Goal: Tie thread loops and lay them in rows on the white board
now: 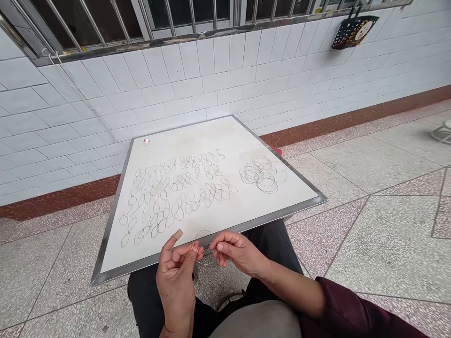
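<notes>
Between my two hands, over the table's near edge, is a thin wire ring (205, 264). My left hand (179, 277) pinches its left side with thumb and fingers, the index finger raised with a tan wrap on its tip. My right hand (234, 249) closes thumb and fingers on the ring's right side. Beyond them on the white table lie rows of thin wire loops twisted into figure-eights (178, 214). To the right on the tabletop rests a loose pile of round wire rings (267, 184).
The white table (197, 134) has a grey metal rim and stands against a tiled wall (204, 87). A small white and red object (146, 142) sits near its far left corner. A dark patterned bag (353, 33) hangs from the window bars. Part of a stool (442, 132) shows at far right.
</notes>
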The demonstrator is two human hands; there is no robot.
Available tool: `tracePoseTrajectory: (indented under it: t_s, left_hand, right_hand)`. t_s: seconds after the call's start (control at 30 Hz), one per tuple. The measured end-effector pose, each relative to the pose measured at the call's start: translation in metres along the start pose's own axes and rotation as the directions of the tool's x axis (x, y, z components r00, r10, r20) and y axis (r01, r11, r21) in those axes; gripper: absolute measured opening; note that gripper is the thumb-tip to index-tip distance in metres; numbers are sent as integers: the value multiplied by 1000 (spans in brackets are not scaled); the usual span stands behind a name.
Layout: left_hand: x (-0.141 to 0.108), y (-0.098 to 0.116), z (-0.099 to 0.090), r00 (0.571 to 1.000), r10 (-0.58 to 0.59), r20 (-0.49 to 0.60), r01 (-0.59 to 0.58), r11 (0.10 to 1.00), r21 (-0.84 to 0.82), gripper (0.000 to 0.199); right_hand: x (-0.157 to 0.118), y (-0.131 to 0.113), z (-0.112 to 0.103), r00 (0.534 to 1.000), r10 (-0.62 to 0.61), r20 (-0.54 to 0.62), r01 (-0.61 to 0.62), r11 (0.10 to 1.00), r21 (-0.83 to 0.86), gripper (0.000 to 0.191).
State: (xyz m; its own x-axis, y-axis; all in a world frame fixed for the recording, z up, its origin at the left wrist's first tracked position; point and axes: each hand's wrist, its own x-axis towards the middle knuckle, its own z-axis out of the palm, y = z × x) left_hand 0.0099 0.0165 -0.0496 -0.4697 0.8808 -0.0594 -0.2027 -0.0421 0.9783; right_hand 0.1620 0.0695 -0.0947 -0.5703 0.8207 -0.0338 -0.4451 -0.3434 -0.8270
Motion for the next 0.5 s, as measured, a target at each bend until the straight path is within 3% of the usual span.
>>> tracePoseTrajectory:
  t_s: [0.23,0.5]
  left_hand:
    - [-5,4,5,999,-12,33,8,992,127,55]
    - [-10,10,15,992,-76,101,56,980,189,56]
  right_hand:
    - [3,5,2,998,-47,-31,45,997,-66,29]
    - [7,3,2,995,-97,34,101,980,-170,32]
